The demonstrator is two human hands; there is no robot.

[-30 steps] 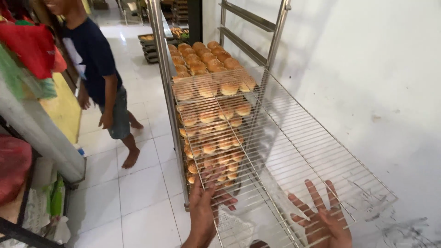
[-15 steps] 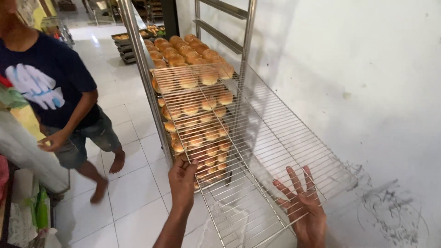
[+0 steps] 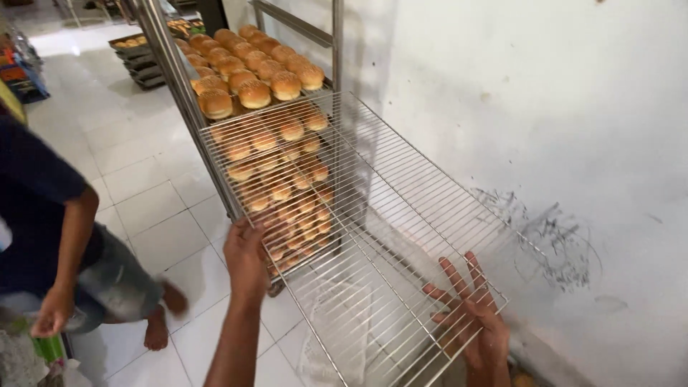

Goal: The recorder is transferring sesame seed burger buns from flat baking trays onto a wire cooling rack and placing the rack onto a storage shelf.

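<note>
The person holds one empty wire cooling rack (image 3: pixel 373 236) out flat in front of the bakery trolley (image 3: pixel 172 79), its far end at the trolley's posts and its near end at the hands. The left hand (image 3: pixel 246 254) closes on the rack's left edge, fingers curled over the rim wire, so the grip there is pinching the rack. The right hand (image 3: pixel 469 315) lies under the near right corner with all five fingers spread wide and flat against the mesh, carrying it from below rather than clasping it.

Through the wires the trolley's lower shelves show, each loaded with round golden buns (image 3: pixel 283 186); how many shelves lie below cannot be counted through the mesh. The top tray of buns (image 3: pixel 251 72) is in plain sight, with roughly fifteen to twenty buns in rows; the exact figure cannot be told. Further back on the white tiled floor (image 3: pixel 136 179) stands a low stack of dark trays (image 3: pixel 140 57), the uppermost carrying more baked pieces.

To the right rises a white wall (image 3: pixel 559 107) with grey scribbled marks (image 3: pixel 545 236) beside the rack's right edge. At the left edge one other person (image 3: pixel 64 251) in a dark top and grey shorts stands barefoot. A green package (image 3: pixel 46 347) sits in the lower left corner, and coloured packages (image 3: pixel 21 72) stand at the far left, too small to count.
</note>
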